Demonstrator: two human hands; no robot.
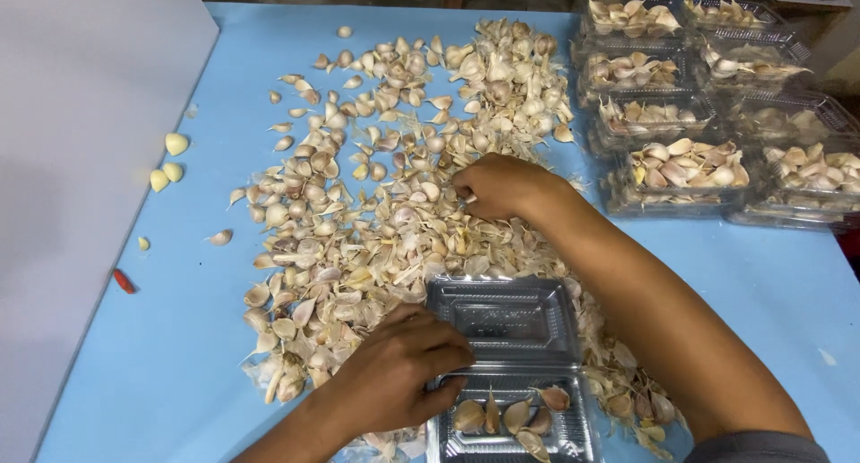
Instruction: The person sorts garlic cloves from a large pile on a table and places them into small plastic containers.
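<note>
A wide heap of unpeeled garlic cloves and papery skins (394, 176) covers the middle of the blue table (179, 338). My right hand (497, 187) reaches into the heap with its fingers pinched on a clove. My left hand (394, 378) rests at the left edge of an open clear plastic clamshell box (511, 373), fingers on the hinge line. The box's near half holds several cloves (511, 418); its lid half (503, 318) lies flat and bare.
Several clear plastic boxes filled with garlic cloves (681, 172) stand in rows at the far right. A white board (81, 158) lies along the left with a few peeled cloves (170, 158) and a small red piece (124, 281).
</note>
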